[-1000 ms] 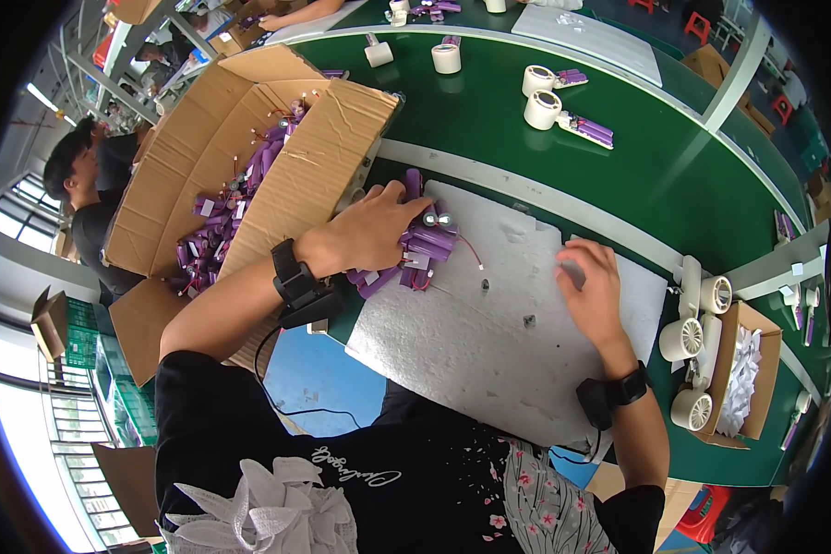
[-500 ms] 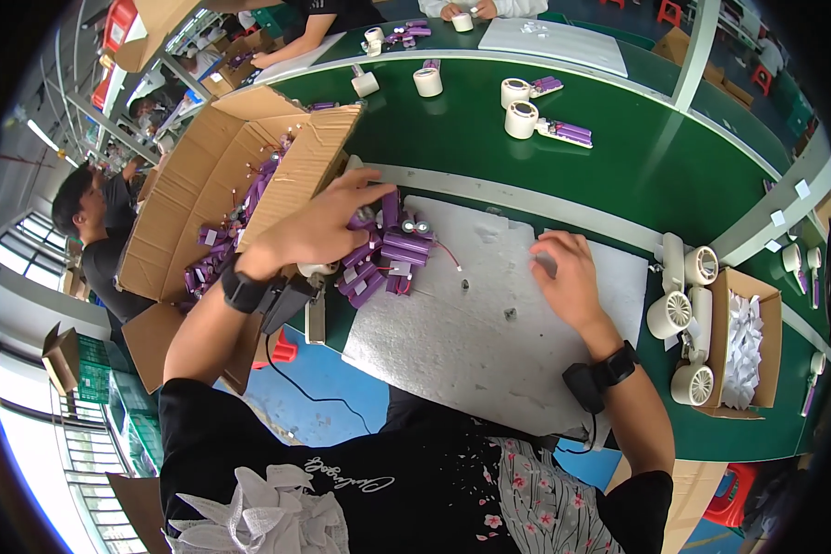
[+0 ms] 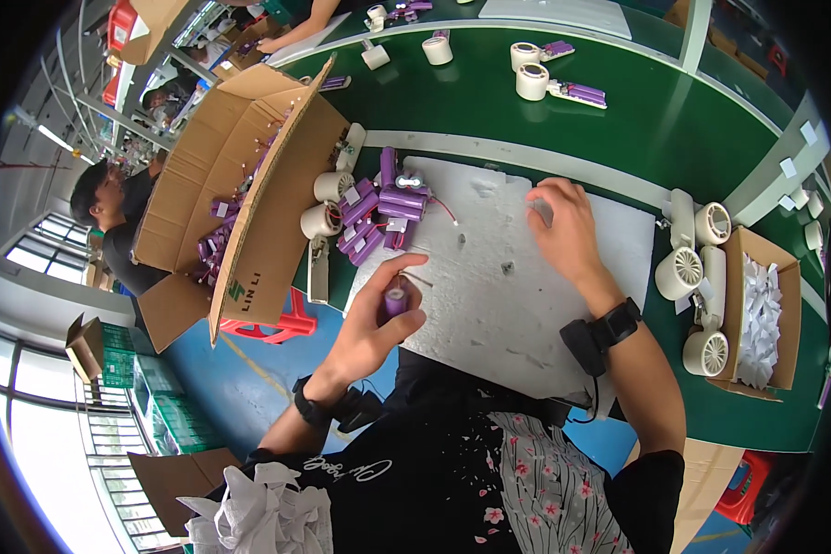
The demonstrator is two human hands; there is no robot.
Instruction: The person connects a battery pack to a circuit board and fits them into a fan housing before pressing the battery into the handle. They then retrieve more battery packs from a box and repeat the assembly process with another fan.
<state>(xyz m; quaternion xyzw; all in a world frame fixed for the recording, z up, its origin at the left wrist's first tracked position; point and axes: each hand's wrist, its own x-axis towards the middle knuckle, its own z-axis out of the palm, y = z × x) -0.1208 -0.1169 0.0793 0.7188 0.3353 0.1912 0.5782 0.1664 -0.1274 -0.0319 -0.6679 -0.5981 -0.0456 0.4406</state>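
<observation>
The left hand [image 3: 371, 325] is closed around a purple cylindrical battery cell [image 3: 396, 302], held upright so that its long axis points up toward the camera, with the fingers wrapped round the lower part and the top end showing. It sits over the near left corner of the white foam sheet [image 3: 489, 305] that covers this part of the green bench [image 3: 656, 120]. The heap of purple battery cells [image 3: 379, 212], some with thin red leads, lies farther away and slightly left of that hand, at the sheet's far left corner, most cells lying flat with their axes across the bench; the left hand is plainly the nearer of the two. The right hand [image 3: 563, 231] rests on the far middle of the sheet, fingers curled down over something small and grey; whether it pinches it or only presses on it I cannot tell. An open cardboard box [image 3: 249, 185] holding more purple cells stands left of the heap, and white fan housings [image 3: 692, 268] lie at the right beside a small box of white pieces [image 3: 757, 323].
</observation>
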